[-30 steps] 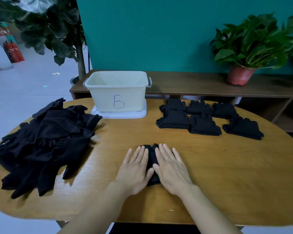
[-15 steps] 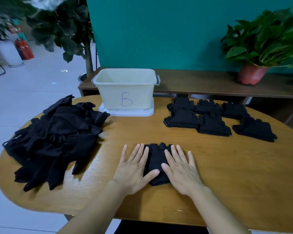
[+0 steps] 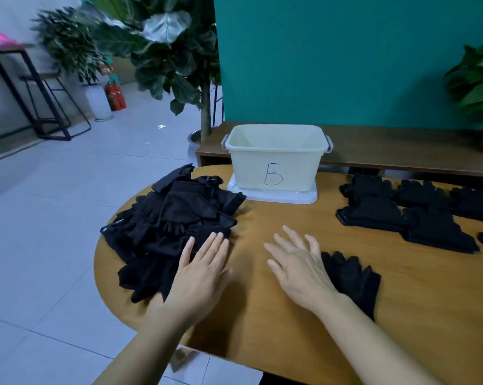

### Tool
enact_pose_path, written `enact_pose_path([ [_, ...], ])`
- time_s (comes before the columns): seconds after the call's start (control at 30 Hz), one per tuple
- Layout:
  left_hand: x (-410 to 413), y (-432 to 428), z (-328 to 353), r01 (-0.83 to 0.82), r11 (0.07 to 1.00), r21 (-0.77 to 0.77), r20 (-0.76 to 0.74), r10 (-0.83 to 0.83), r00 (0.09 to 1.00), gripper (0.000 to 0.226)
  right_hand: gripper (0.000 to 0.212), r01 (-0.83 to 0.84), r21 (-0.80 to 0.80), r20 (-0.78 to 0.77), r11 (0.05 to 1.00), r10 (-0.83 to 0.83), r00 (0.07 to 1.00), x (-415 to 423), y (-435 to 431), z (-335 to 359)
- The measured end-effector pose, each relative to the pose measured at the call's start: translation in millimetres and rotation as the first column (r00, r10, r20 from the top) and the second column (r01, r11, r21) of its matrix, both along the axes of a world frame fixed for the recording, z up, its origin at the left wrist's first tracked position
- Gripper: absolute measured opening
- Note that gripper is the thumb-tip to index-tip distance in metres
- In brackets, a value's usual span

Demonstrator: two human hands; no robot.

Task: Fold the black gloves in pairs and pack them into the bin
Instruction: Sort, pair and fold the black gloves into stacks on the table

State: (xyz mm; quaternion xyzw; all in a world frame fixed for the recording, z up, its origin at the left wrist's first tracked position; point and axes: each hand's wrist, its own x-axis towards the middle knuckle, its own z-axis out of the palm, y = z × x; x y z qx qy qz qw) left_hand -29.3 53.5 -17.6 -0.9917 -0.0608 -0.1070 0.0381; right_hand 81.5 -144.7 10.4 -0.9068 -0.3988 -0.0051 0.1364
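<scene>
Two open hands over a wooden table (image 3: 262, 329) scattered with black gloves.
At centre left lies a heap of loose gloves (image 3: 173, 232); the bin (image 3: 273, 162) marked B stands at upper centre; folded pairs (image 3: 401, 215) line the right edge, with one more pair (image 3: 351, 276) at lower right. With straight fingers, the left hand (image 3: 204, 273) reaches the heap's edge; the right hand (image 3: 298, 265), fingers spread, holds nothing beside that pair.

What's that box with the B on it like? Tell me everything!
The bin is a pale cream plastic tub, rectangular with rounded corners and a thick rim. A blue handwritten letter B marks its front wall; small grey handles stick out at both ends. It stands upright and open on a white tray-like base at the far side of the wooden table. Its visible inside looks empty.
</scene>
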Motion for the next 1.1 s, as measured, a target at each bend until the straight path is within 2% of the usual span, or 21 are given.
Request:
enact_pose_path([
  [0.2,-6,58,7,-0.130,0.991,0.034,0.051,0.128,0.990,0.059,0.037,-0.084,0.047,0.016,0.995,0.083,0.996,13,63,1],
  [0.5,21,83,3,-0.104,0.994,0.028,0.084,0.102,0.991,0.056,0.032,-0.070,0.041,0.069,0.997,0.067,0.995,43,132,-12],
  [0.63,27,85,5,-0.093,0.996,0.004,0.091,0.092,0.992,0.059,0.019,-0.075,0.092,0.073,0.993,0.068,0.995,48,133,-16],
  [0.8,39,80,26,-0.001,0.995,-0.103,0.155,0.017,0.988,0.060,0.011,-0.148,0.238,0.131,0.960,0.120,0.984,48,118,3],
  [0.87,46,70,39,0.062,0.985,-0.163,0.196,-0.030,0.980,0.049,0.009,-0.172,0.257,0.133,0.951,0.141,0.981,46,109,17],
  [0.93,51,59,53,0.111,0.969,-0.222,0.271,-0.048,0.961,0.027,0.007,-0.186,0.261,0.131,0.947,0.156,0.979,44,98,34],
  [1.0,56,49,67,0.141,0.941,-0.306,0.315,-0.040,0.948,0.014,0.010,-0.161,0.271,0.073,0.949,0.147,0.986,43,81,51],
  [1.1,61,34,90,0.171,0.862,-0.478,0.287,-0.031,0.957,0.010,0.027,-0.027,0.252,-0.142,0.967,0.064,0.988,44,51,73],
])
